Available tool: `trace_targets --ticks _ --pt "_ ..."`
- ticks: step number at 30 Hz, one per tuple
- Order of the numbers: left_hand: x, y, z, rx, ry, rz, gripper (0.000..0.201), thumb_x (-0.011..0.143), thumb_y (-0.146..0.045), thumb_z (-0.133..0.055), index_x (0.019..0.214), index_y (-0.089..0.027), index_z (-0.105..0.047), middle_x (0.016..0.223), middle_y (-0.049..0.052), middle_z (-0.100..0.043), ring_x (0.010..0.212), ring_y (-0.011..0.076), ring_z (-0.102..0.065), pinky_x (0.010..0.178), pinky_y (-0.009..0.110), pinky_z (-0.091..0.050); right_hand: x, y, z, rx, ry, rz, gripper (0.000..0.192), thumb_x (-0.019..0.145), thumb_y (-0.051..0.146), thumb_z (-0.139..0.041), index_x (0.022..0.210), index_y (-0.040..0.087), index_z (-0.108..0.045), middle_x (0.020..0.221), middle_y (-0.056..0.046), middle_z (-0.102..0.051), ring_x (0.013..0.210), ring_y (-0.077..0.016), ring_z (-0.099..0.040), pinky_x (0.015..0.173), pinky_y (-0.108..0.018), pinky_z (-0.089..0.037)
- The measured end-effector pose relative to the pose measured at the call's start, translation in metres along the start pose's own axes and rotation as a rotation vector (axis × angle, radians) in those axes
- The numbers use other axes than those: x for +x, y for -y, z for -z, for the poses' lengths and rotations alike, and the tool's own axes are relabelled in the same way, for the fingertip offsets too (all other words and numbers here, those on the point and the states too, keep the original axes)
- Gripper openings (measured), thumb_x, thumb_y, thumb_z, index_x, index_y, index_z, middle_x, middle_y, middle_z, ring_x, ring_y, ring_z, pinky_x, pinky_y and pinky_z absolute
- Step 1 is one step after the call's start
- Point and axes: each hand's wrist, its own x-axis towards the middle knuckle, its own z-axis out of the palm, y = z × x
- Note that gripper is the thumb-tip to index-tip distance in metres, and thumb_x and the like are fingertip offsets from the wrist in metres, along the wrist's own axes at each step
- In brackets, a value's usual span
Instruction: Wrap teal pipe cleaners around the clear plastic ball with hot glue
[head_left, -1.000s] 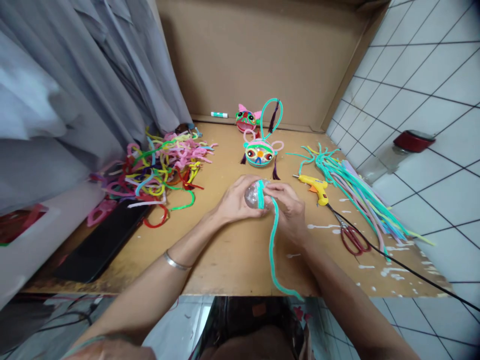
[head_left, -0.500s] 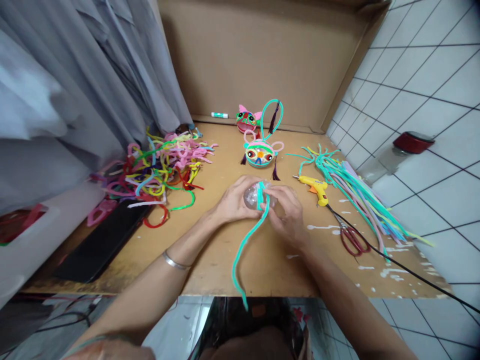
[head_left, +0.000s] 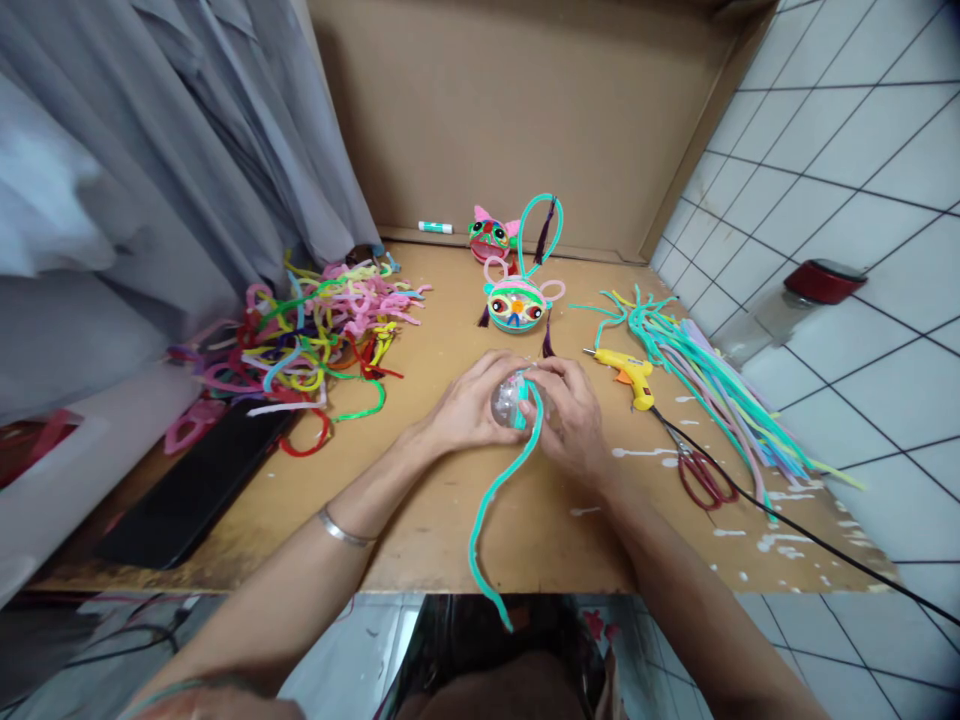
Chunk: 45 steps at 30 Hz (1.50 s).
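Left hand (head_left: 472, 405): grasping clear ball (head_left: 508, 402), mid-table.
Right hand (head_left: 574, 420): gripping ball, pinching teal pipe cleaner (head_left: 501, 490).
Near right edge: glue gun (head_left: 628, 374) lying.

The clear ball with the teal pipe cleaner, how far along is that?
Early. Two finished decorated faces sit behind as done pieces. In hand: left hand and right hand hold the clear ball, teal pipe cleaner barely wrapped, its tail dangling off the table. No eyes or ears yet.

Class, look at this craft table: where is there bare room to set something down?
Bare board lies between the pipe-cleaner heap and the left hand, and along the near edge beside the phone. The right is crowded: glue gun, scissors, cord, teal stems.
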Motion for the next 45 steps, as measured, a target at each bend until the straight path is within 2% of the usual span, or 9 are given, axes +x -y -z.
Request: trace_targets --ticks 5,14,23,30,34,39,45 --pt "-0.0005 -0.0017 -0.0003 0.0 0.012 0.012 0.072 0.065 -0.035 -0.078 0.13 -0.021 -0.051 0.127 0.014 -0.058 0.119 0.03 -0.059 0.102 0.046 -0.052 0.0013 -0.0015 0.0011 -0.058 0.022 0.014 0.028 0.095 0.035 -0.052 0.117 0.021 -0.062 0.117 -0.013 -0.059 0.104 -0.0265 -0.058 0.091 -0.044 -0.05" --pt "-0.0006 -0.0008 -0.0005 -0.007 -0.005 -0.009 0.072 0.064 -0.033 -0.077 0.129 -0.018 -0.052 0.127 0.015 -0.058 0.118 0.0303 -0.059 0.101 0.046 -0.052 0.0009 -0.0022 -0.0017 -0.023 0.027 -0.014 0.028 0.095 0.038 -0.051 0.117 0.021 -0.06 0.117 -0.013 -0.06 0.109 -0.0267 -0.058 0.093 -0.044 -0.05" --pt "0.0006 -0.0009 -0.0006 -0.018 -0.03 0.02 0.069 0.063 -0.033 -0.077 0.126 -0.018 -0.053 0.123 0.014 -0.06 0.116 0.0298 -0.06 0.101 0.047 -0.052 -0.0008 -0.003 -0.0055 0.036 -0.108 -0.018 0.035 0.093 0.039 -0.055 0.124 0.023 -0.055 0.114 -0.011 -0.064 0.108 -0.0251 -0.06 0.091 -0.042 -0.051" --pt "0.0004 -0.0029 -0.0008 0.001 -0.009 0.012 0.07 0.065 -0.034 -0.078 0.128 -0.02 -0.052 0.125 0.013 -0.059 0.117 0.0287 -0.06 0.102 0.045 -0.052 -0.0013 -0.003 -0.0058 -0.134 -0.201 0.115 0.014 0.095 0.029 -0.054 0.102 0.024 -0.066 0.102 -0.007 -0.067 0.095 -0.0211 -0.062 0.081 -0.038 -0.046" --pt "-0.0001 -0.0008 -0.0015 -0.004 0.002 0.019 0.073 0.065 -0.038 -0.079 0.129 -0.019 -0.05 0.126 0.014 -0.059 0.118 0.0289 -0.06 0.102 0.046 -0.052 -0.0012 -0.0049 -0.006 -0.092 -0.183 0.08 0.016 0.097 0.025 -0.05 0.102 0.023 -0.065 0.099 -0.006 -0.069 0.094 -0.0207 -0.062 0.082 -0.037 -0.046" --pt "-0.0003 -0.0016 -0.0009 0.009 0.026 0.054 0.078 0.064 -0.041 -0.081 0.131 -0.019 -0.05 0.137 0.018 -0.051 0.129 0.0343 -0.053 0.107 0.051 -0.047 0.0003 -0.0046 -0.007 -0.047 -0.132 0.03 0.024 0.099 0.023 -0.042 0.108 0.022 -0.064 0.102 -0.007 -0.069 0.096 -0.0211 -0.061 0.085 -0.038 -0.047" --pt "0.0008 -0.0058 -0.0002 -0.019 0.042 0.057 0.074 0.065 -0.038 -0.079 0.13 -0.019 -0.05 0.131 0.016 -0.056 0.124 0.0322 -0.055 0.107 0.05 -0.048 0.0014 -0.0051 -0.0083 -0.072 -0.109 0.026 0.026 0.098 0.022 -0.043 0.107 0.022 -0.067 0.101 -0.008 -0.066 0.095 -0.0216 -0.06 0.084 -0.038 -0.049"
